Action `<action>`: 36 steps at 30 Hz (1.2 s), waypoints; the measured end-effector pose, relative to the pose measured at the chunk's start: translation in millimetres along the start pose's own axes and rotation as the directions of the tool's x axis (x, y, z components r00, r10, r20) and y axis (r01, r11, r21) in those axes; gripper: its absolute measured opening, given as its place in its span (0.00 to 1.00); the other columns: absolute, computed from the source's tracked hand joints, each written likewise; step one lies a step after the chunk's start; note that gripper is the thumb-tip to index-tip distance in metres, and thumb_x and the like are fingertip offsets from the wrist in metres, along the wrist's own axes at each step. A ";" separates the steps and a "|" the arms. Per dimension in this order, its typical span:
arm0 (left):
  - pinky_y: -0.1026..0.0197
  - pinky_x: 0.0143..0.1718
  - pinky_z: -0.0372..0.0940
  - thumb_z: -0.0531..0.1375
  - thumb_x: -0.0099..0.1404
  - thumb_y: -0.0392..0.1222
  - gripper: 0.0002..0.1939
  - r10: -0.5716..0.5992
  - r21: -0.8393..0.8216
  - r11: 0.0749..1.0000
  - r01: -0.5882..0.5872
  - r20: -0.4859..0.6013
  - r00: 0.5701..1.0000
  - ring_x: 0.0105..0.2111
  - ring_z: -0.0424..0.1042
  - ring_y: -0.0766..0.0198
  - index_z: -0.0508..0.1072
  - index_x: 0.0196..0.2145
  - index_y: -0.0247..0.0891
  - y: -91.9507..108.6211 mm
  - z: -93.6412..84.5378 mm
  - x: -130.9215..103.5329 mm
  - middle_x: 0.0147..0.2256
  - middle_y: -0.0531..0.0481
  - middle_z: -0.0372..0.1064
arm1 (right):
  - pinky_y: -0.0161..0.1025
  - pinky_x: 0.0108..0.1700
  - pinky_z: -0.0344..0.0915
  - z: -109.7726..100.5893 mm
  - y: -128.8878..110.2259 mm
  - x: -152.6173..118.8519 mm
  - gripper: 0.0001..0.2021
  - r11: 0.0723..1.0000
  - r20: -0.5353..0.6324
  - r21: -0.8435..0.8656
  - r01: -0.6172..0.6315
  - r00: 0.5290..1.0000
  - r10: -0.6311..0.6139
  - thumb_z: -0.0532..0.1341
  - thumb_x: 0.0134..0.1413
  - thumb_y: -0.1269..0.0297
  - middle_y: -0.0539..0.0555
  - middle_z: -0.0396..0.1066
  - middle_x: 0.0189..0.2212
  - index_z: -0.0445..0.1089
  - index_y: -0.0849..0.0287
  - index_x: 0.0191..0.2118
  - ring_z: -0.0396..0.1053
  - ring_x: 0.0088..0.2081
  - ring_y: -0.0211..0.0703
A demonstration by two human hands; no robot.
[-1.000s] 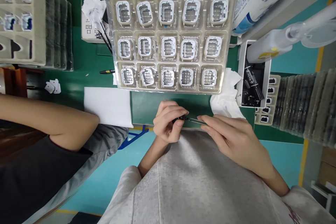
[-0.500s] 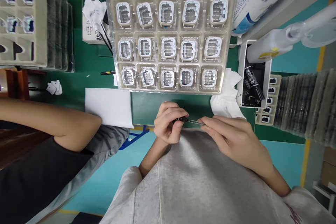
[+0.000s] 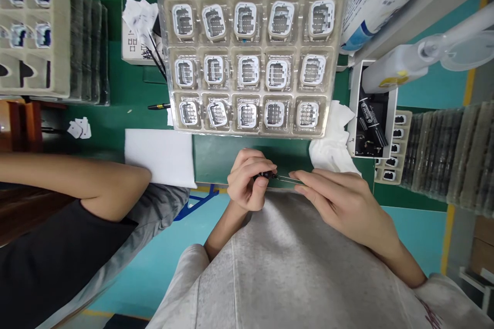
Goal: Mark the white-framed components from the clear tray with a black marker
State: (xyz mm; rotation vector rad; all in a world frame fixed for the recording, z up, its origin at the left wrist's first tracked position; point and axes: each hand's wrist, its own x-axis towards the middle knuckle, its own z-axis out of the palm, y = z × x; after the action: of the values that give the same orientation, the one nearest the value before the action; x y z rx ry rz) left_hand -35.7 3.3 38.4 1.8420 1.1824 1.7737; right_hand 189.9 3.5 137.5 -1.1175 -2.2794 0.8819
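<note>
Between thumb and fingers, my left hand [image 3: 247,180] pinches a small black part [image 3: 265,175] just past the table's front edge. My right hand [image 3: 343,200] grips thin metal tweezers [image 3: 287,180], whose tips meet the black part; the contact point is too small to make out. Beyond both hands lies a clear plastic tray [image 3: 250,45] with rows of compartments, each holding a white-rimmed connector housing [image 3: 248,70]. Most of the black part is hidden by my left fingers.
At left are a co-worker's bare arm [image 3: 111,187], a white cloth [image 3: 160,158] and stacked trays [image 3: 62,36]. On the right are crumpled tissue [image 3: 334,139], a white box [image 3: 353,133] with black markers, bottles [image 3: 397,67] and more stacked trays [image 3: 443,157].
The co-worker's arm at left has shifted down slightly. My hands keep almost the same pose, with the tweezers still at the black part.
</note>
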 end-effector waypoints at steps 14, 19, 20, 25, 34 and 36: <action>0.49 0.38 0.70 0.56 0.87 0.47 0.14 0.024 -0.028 0.999 -0.024 0.002 1.000 0.30 0.73 0.56 0.80 0.48 0.43 0.7 1.5 3.1 0.29 0.51 0.79 | 0.40 0.35 0.71 -1.5 1.0 0.5 0.09 0.999 0.026 0.034 -0.012 1.000 0.011 0.62 0.88 0.63 0.54 0.84 0.41 0.81 0.54 0.57 0.78 0.34 0.44; 0.49 0.38 0.70 0.56 0.87 0.47 0.14 0.026 -0.037 0.999 -0.026 0.001 1.000 0.31 0.73 0.56 0.80 0.47 0.42 -0.3 2.3 2.5 0.30 0.50 0.79 | 0.39 0.36 0.73 -1.2 0.4 0.2 0.09 0.998 0.017 0.066 -0.024 1.000 0.023 0.62 0.87 0.65 0.54 0.84 0.42 0.82 0.54 0.54 0.79 0.35 0.43; 0.49 0.38 0.70 0.56 0.87 0.47 0.14 0.028 -0.033 0.999 -0.028 0.000 1.000 0.31 0.73 0.55 0.80 0.47 0.42 -0.2 2.4 2.7 0.29 0.51 0.79 | 0.39 0.36 0.73 -1.3 0.1 0.3 0.09 0.997 0.016 0.072 -0.026 1.000 0.024 0.62 0.87 0.65 0.54 0.85 0.42 0.82 0.54 0.54 0.80 0.35 0.43; 0.49 0.37 0.71 0.57 0.86 0.46 0.12 0.038 -0.010 0.999 -0.038 -0.001 0.999 0.31 0.73 0.55 0.79 0.48 0.43 0.8 2.5 4.6 0.29 0.51 0.79 | 0.39 0.36 0.75 -1.9 -1.4 0.3 0.09 0.997 0.019 0.072 -0.039 0.999 0.037 0.62 0.87 0.66 0.53 0.85 0.42 0.82 0.53 0.55 0.80 0.35 0.44; 0.48 0.36 0.72 0.59 0.84 0.49 0.10 0.028 0.035 0.999 -0.027 -0.038 0.999 0.32 0.75 0.53 0.77 0.49 0.45 -1.6 3.5 2.4 0.30 0.50 0.80 | 0.39 0.37 0.76 -2.3 -0.7 -1.5 0.10 1.000 0.026 0.017 -0.018 1.000 0.017 0.61 0.89 0.61 0.56 0.84 0.43 0.81 0.54 0.59 0.81 0.37 0.45; 0.48 0.36 0.72 0.60 0.83 0.49 0.09 0.038 0.028 0.999 -0.036 -0.055 0.998 0.32 0.75 0.53 0.77 0.49 0.45 -2.9 4.1 1.7 0.31 0.50 0.80 | 0.39 0.37 0.76 -2.4 -1.1 -1.2 0.10 1.000 0.022 0.015 -0.011 1.000 0.011 0.60 0.89 0.61 0.55 0.85 0.43 0.80 0.54 0.59 0.81 0.37 0.45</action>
State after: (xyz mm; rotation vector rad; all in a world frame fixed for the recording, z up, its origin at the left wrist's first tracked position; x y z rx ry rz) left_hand -33.1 7.5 36.8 1.8522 1.2061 1.8490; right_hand 191.5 2.8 139.8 -1.1199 -2.2819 0.9186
